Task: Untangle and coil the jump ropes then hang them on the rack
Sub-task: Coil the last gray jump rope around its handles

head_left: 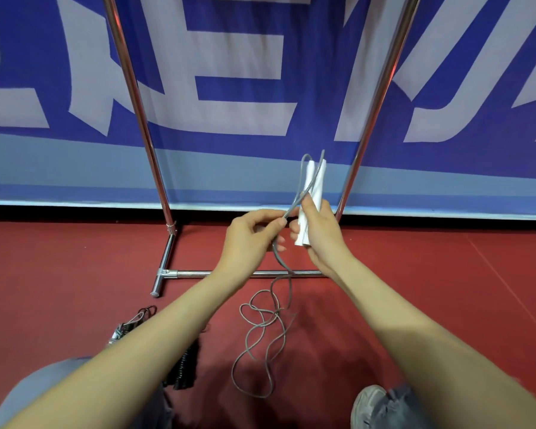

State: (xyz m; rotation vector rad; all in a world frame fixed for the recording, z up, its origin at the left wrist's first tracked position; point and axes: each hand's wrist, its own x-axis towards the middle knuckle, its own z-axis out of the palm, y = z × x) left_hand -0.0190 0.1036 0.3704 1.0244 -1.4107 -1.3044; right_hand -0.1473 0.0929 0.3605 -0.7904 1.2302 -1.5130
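My right hand (317,230) grips the two white handles (314,187) of a grey jump rope, held upright together. From the handle tops the grey rope (262,332) loops down to my left hand (249,233), which pinches it between thumb and fingers. Below my hands the rope hangs to the red floor and lies there in tangled loops with a knot-like crossing. Behind my hands stands the chrome rack (136,97), with two uprights and a low crossbar. Its top bar is out of view.
Another rope bundle lies on the floor at lower left: black coiled handles (184,366) and thin dark and grey loops (136,318). My knee (44,388) is at bottom left and my shoe (369,404) at bottom right. A blue and white banner (245,72) closes the back.
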